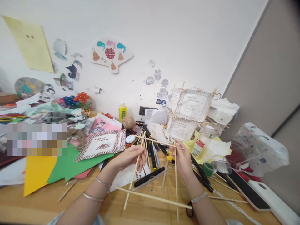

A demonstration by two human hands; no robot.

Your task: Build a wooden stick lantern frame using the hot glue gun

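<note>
Both hands hold a four-sided frame of thin wooden sticks (154, 197), crossed at the corners, raised above the table. My left hand (134, 156) is closed around the upper part of the left stick (132, 178), just below its crossing with the top stick (156, 141). At the upper right corner, my right hand (183, 157) pinches the place where the top stick meets the right stick (176, 184). The fingers partly cover that joint. Beneath the frame lie black markers (150, 177) and a sheet of white paper with brown drawing (125, 178).
Left of the hands lie a patterned-border panel (102, 145) and green paper (79, 162). Behind stand a twine ball (128, 123) and a yellow-green bottle (122, 111). Stick-framed panels (194, 104) lean by the wall. At right are a clear bottle (199, 143) and a phone (248, 190).
</note>
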